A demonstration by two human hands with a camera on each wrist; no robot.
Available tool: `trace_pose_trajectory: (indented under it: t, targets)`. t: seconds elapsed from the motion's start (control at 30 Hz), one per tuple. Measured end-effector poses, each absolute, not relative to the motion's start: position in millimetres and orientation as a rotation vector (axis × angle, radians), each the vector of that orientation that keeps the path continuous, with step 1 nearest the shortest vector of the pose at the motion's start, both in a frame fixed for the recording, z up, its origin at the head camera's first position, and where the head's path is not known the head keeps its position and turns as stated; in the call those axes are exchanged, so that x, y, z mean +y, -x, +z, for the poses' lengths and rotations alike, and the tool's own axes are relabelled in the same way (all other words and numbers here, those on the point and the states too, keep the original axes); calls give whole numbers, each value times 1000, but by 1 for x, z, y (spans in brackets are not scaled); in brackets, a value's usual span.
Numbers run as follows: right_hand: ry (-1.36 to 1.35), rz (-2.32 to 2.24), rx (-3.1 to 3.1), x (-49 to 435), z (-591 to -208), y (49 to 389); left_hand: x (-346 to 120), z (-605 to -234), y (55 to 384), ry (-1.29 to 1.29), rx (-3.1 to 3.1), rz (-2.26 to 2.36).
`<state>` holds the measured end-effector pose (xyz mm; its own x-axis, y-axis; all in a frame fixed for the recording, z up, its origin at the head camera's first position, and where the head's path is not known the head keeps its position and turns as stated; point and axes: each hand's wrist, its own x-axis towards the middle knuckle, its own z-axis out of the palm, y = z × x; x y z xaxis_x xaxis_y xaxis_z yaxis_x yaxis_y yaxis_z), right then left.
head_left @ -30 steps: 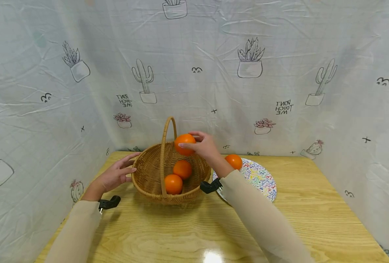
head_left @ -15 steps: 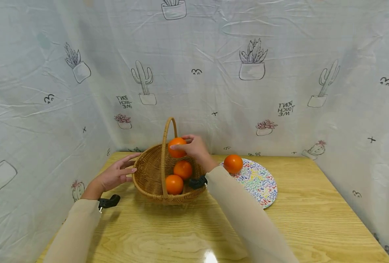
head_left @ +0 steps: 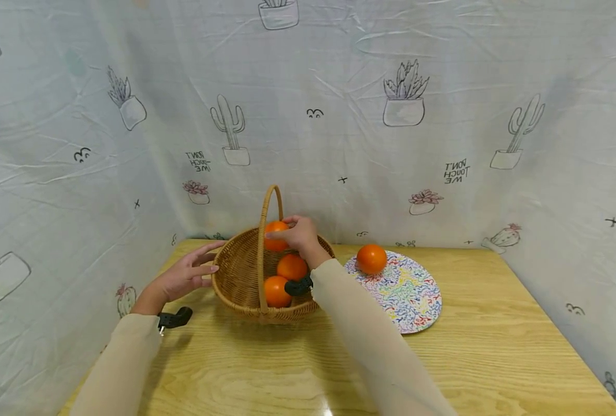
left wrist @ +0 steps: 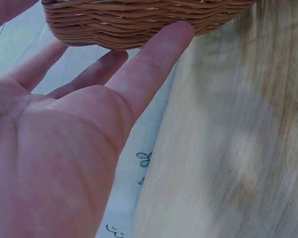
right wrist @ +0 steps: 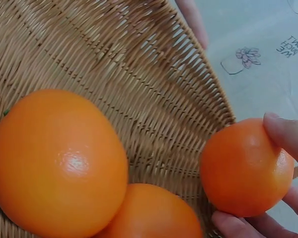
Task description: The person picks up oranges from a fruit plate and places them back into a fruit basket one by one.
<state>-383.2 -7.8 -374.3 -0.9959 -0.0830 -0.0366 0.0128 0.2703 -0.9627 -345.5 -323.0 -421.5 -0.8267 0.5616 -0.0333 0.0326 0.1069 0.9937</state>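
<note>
My right hand [head_left: 301,238] grips an orange [head_left: 275,245] inside the back part of a wicker basket [head_left: 237,271], just behind its tall arched handle [head_left: 262,248]. In the right wrist view, thumb and fingers wrap the held orange [right wrist: 243,171], which sits close against the woven wall. Two other oranges lie in the basket: one in the middle [head_left: 292,267], one nearer the front [head_left: 277,292]. My left hand [head_left: 187,276] rests its extended fingers on the basket's left side. The left wrist view shows those fingertips [left wrist: 176,37] at the woven outer wall [left wrist: 114,22].
Right of the basket, a round plate [head_left: 409,289] with a multicoloured squiggle pattern bears another orange [head_left: 371,259] near its back left edge. Everything stands on a wooden table [head_left: 266,370]. A printed cloth [head_left: 318,144] hangs closely behind and along the sides.
The right hand has carried its orange leftward and slightly down, deeper into the basket and behind the handle. My left hand has stayed at the basket's left side.
</note>
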Motion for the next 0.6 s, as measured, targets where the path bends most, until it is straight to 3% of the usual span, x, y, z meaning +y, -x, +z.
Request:
trace_pose_trajectory:
  t: [0.6]
  targets:
    - [-68,-1770,2462,-21,-381,372,-328,-425,339,-616,1979,1765]
